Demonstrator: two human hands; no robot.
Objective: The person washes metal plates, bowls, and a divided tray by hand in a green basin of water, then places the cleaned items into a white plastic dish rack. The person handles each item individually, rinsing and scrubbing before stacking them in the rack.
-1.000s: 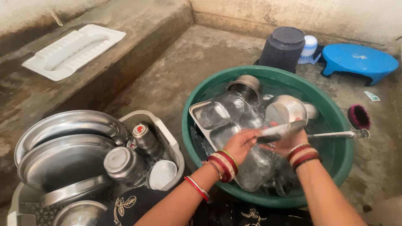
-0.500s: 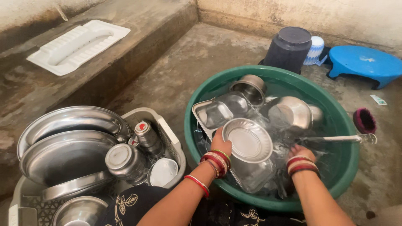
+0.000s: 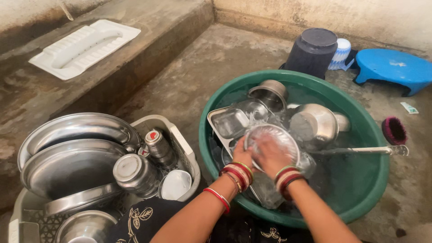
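A round steel plate (image 3: 278, 136) lies just under the water in the green plastic tub (image 3: 360, 121). My left hand (image 3: 241, 155) grips its near left rim. My right hand (image 3: 269, 155) presses flat on the plate's face. Both wrists wear red and gold bangles. Around the plate in the tub are a compartment steel tray (image 3: 229, 121), a steel pot (image 3: 270, 93), an upturned steel vessel (image 3: 315, 122) and a long steel ladle (image 3: 364, 150) whose handle rests on the right rim.
A grey basket (image 3: 182, 139) at left holds large steel plates (image 3: 72, 153), steel cups (image 3: 132, 173) and a white cup (image 3: 175, 183). A dark bucket (image 3: 311, 51), blue stool (image 3: 396, 67) and dark round scrubber (image 3: 394, 130) stand on the concrete floor. A white floor pan (image 3: 83, 47) sits on the raised ledge.
The steel plate, held edge-on above the tub a second ago, was turned face-up and lowered into the water; my right hand moved from the tub's right side onto its face.
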